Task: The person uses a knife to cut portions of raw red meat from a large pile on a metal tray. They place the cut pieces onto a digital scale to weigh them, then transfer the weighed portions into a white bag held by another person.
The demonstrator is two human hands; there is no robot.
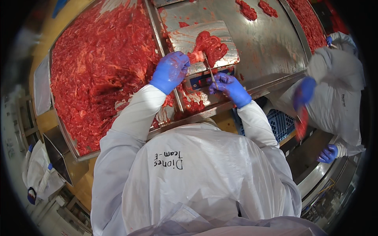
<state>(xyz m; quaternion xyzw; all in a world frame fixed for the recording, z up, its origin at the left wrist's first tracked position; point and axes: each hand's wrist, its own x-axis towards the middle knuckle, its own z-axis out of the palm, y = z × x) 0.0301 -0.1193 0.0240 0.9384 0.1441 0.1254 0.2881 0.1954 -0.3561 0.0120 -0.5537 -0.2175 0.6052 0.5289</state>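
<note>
A lump of red raw meat (214, 48) lies on the metal plate of a small scale (226, 26). My left hand (169, 72), in a blue glove, is closed at the lump's pale left end, its fingertips partly hidden. My right hand (233, 89), gloved too, is closed around a slim metal tool that looks like scissors (211, 70). Its tip reaches the lower edge of the meat, and the handle is mostly covered by my fingers. Between my hands sits the scale's dark display panel (201, 82).
A large tray of cut red meat (106, 70) fills the left. Small meat pieces (248, 10) lie on the steel table (267, 47). On the right, a co-worker in white (334, 82) moves a blurred gloved hand (304, 92) with red meat below. A blue crate (280, 124) stands beneath the table.
</note>
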